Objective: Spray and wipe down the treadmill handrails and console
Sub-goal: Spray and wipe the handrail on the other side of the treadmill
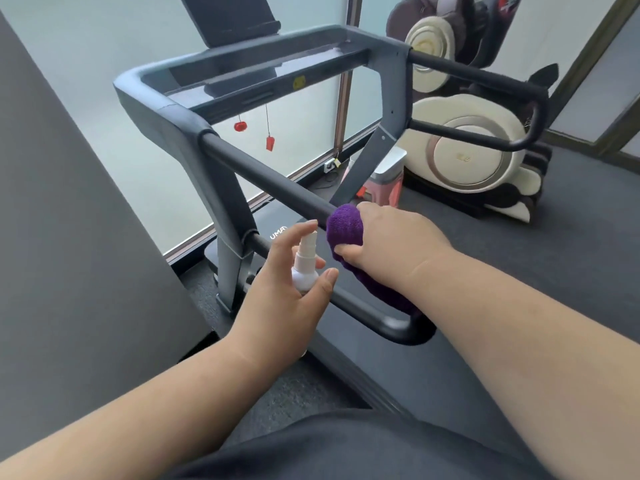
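From the head camera, you have two hands at work on one treadmill. Your right hand [391, 240] wraps a single purple cloth [346, 233] round the near handrail [270, 181], thumb curled under the cloth and fingers over the top, so the cloth is clamped against the bar. A tail of the cloth runs back along the bar beneath your wrist towards the rail's rounded end.

Your left hand [287, 289] holds one small white spray bottle [304, 268] just beside the cloth, on the near side of the same rail. The thumb and lower fingers curl about the bottle's body, and the forefinger is stretched up over the nozzle, which points towards the cloth.

There are two handrails: the one you are gripping and the far rail [474, 76], a looped black bar on the other side, well apart from both hands. Between them, the one console [263, 69] spans the front of the frame, with a dark screen [228, 19] standing above it. Two red safety tags [270, 143] hang from the console on cords.

Beyond the far rail stands one cream and brown massage chair [467, 157]. A pink and grey container [388, 178] sits on the floor near the treadmill's far upright.
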The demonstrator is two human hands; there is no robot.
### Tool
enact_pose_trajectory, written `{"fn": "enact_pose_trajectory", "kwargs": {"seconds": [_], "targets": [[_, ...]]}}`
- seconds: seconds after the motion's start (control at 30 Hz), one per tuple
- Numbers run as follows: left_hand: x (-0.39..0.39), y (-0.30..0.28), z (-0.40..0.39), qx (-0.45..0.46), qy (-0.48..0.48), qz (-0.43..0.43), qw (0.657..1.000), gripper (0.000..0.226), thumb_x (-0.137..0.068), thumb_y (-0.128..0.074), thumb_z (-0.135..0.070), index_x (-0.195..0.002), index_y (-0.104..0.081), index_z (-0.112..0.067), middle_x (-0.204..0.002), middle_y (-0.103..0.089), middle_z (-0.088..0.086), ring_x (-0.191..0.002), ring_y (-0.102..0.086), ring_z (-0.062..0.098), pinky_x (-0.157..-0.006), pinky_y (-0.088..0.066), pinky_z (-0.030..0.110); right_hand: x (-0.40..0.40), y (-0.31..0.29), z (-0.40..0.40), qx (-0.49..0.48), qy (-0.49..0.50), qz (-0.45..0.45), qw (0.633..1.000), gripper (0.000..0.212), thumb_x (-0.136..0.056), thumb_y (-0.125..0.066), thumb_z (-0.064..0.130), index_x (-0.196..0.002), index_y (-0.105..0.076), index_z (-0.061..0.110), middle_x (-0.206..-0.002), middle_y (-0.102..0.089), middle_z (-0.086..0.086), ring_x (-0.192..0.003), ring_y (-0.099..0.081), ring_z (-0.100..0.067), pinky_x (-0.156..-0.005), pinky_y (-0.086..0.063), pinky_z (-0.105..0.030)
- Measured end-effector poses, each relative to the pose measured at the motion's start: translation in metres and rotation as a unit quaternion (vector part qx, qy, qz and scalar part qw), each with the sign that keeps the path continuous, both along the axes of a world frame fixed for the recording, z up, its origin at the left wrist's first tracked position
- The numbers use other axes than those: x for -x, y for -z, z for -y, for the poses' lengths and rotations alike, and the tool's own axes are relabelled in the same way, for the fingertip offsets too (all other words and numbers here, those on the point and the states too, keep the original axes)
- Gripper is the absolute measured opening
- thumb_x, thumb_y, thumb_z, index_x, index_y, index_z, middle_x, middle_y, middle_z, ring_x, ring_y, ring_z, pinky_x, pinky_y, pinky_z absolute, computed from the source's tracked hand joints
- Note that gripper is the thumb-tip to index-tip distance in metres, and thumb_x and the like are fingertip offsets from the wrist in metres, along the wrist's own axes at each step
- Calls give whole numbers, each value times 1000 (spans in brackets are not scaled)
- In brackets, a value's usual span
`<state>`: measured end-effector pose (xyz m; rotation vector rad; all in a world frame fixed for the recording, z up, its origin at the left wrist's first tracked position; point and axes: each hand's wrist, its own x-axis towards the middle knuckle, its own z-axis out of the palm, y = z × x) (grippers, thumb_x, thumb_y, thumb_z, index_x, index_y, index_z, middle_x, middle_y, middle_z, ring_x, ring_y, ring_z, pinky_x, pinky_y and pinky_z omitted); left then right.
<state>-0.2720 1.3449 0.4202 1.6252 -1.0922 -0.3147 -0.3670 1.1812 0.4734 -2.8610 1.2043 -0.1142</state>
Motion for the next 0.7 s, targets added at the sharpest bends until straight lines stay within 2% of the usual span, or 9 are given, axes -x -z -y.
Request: {"fn": "enact_pose_trajectory", "kwargs": {"seconds": [0.07,0.2,0.27,0.33,0.4,0.57,0.6,0.7], "targets": [[20,5,-2,-5,-4,2,1000,55,-86,-67,-41,-126,-37,-65,-100,-62,-20,-82,-62,5,-71,-44,7,28,6,0,-11,-3,40,999,50,-77,-53,71,-106,-48,30,-98,-60,0,-84,-60,-29,-69,-49,-38],[51,11,-9,-9,-9,8,1000,56,-87,-69,-35,-126,-39,-64,-100,-62,-25,-75,-62,2,-68,-44,5,68,29,-6,-21,-5,172,985,52,-79,-59,66,-119,-50,35,-98,-51,8,-91,-60,-24,-71,-42,-33],[63,14,-13,-10,-10,12,1000,58,-89,-70,-31,-127,-40,-62,-100,-62,-26,-74,-61,0,-68,-44,5,79,43,-8,-19,-2,226,974,58,-81,-61,62,-129,-47,32,-111,-56,5,-101,-60,-24,-79,-45,-35],[71,15,-19,-19,-16,19,1000,56,-87,-68,-36,-126,-39,-64,-101,-61,-26,-78,-61,1,-69,-43,5,87,57,-10,-39,3,280,959,64,-83,-61,60,-137,-45,30,-126,-55,1,-110,-58,-24,-89,-47,-37],[75,16,-24,-28,-23,23,999,55,-86,-66,-40,-126,-37,-65,-102,-60,-26,-84,-61,0,-71,-43,4,96,72,-13,-71,14,346,935,66,-80,-61,60,-138,-44,33,-127,-54,3,-111,-56,-20,-92,-45,-35],[80,23,-34,-39,-29,33,998,53,-84,-63,-50,-128,-37,-65,-103,-60,-24,-90,-62,3,-73,-42,3,115,115,-18,-127,9,452,883,70,-77,-65,60,-137,-42,31,-121,-51,8,-111,-48,-3,-98,-34,-13],[81,24,-36,-42,-27,32,998,53,-84,-62,-52,-128,-37,-65,-103,-60,-24,-88,-62,4,-72,-43,3,118,123,-19,-139,10,462,876,71,-76,-67,60,-137,-41,32,-122,-50,10,-112,-48,-2,-99,-33,-12],[84,25,-41,-41,-22,23,999,53,-82,-61,-55,-130,-38,-63,-102,-62,-21,-77,-63,9,-69,-46,7,130,148,-27,-204,49,461,862,81,-72,-70,66,-139,-35,35,-126,-48,13,-116,-52,-8,-99,-40,-23]]}}
